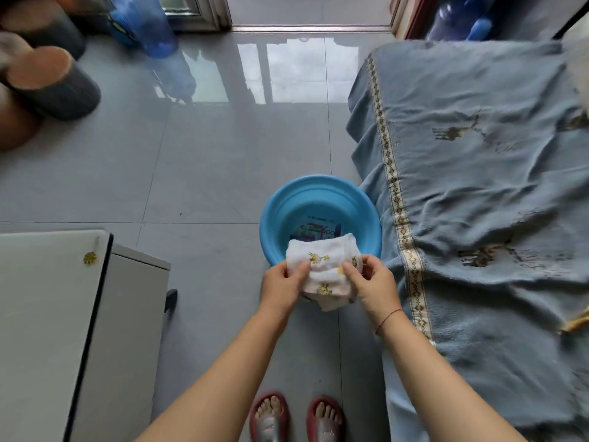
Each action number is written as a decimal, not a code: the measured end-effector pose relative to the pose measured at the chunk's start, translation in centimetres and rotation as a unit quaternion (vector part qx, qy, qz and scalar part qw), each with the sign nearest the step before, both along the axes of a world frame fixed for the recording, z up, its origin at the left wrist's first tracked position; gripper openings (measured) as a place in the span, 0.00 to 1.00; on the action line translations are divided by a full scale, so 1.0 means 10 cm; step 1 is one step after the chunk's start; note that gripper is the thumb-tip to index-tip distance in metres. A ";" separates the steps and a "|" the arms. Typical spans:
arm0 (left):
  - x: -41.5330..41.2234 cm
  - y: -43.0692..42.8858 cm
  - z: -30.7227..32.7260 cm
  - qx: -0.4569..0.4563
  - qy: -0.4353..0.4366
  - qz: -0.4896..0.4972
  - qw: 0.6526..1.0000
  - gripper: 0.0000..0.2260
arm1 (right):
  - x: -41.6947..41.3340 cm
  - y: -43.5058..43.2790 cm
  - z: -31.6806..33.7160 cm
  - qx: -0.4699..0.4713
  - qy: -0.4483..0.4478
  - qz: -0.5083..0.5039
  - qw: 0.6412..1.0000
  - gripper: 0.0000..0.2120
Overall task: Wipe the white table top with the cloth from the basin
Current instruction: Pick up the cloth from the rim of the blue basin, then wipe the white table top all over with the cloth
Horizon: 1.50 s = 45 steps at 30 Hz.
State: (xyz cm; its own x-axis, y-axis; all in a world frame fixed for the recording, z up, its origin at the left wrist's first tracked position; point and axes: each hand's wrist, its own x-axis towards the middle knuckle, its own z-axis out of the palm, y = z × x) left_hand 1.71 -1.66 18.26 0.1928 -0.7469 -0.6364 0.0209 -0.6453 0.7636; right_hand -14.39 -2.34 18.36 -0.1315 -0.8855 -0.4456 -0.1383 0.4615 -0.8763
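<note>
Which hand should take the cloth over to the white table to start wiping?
Left, probably. Both the left hand and right hand grip the cloth above the basin, but the table lies to the person's left, nearer the left hand, so it would not cross the body.

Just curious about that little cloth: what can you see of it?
The cloth is white, soft-looking fabric printed with small yellow figures. Bunched and folded, it is held above the near rim of the blue basin. The left hand and the right hand grip its sides, thumbs on top; a corner hangs below.
</note>
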 end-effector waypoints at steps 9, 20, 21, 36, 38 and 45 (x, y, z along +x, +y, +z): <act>0.57 0.65 2.08 -0.114 0.003 0.081 0.990 0.08 | 0.60 0.31 1.94 -0.080 -0.034 0.124 0.988 0.09; 1.66 2.66 3.56 -0.210 -0.110 0.302 0.923 0.08 | 2.13 1.64 3.51 -0.142 -0.128 0.358 0.914 0.11; 1.74 2.89 3.61 -0.213 -0.120 0.322 0.915 0.08 | 2.26 1.82 3.57 -0.143 -0.136 0.380 0.904 0.11; 2.01 7.30 3.64 -0.142 -0.203 0.559 0.791 0.10 | 3.31 5.83 3.68 -0.101 -0.172 0.631 0.750 0.12; 1.96 7.84 3.61 -0.124 -0.212 0.580 0.776 0.10 | 3.35 6.35 3.65 -0.093 -0.179 0.656 0.727 0.13; 1.94 9.11 3.50 -0.072 -0.231 0.643 0.726 0.06 | 3.63 7.59 3.56 -0.069 -0.164 0.727 0.663 0.12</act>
